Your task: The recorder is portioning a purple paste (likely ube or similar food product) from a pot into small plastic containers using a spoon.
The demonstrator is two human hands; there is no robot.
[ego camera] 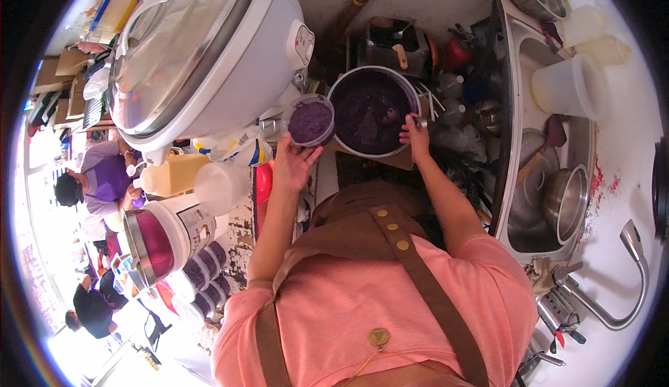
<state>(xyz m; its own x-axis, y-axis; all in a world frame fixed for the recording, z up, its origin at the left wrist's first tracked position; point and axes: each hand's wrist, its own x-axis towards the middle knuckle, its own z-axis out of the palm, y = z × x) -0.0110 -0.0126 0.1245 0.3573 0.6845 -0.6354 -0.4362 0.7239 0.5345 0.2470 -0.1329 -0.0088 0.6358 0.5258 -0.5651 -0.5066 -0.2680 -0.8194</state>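
A round clear plastic tub (311, 121) filled with purple paste rests in my left hand (296, 161), whose fingers support it from below and the near side. Right of it stands a large round bucket (341, 138) with a pale rim, holding dark purple paste (372, 112). My right hand (416, 137) is at the bucket's right rim, fingertips reaching over the edge. A small shiny metal piece (422, 122) shows by those fingers; whether I grip it or the rim is unclear. The bucket stands on a cardboard piece (397, 159).
A large lidded rice cooker (251, 68) looms at upper left. Below it are a jug (172, 174), a white bucket (183, 225) and several filled tubs (201, 277). On the right, a steel sink (515, 235) holds bowls. Two people work at far left.
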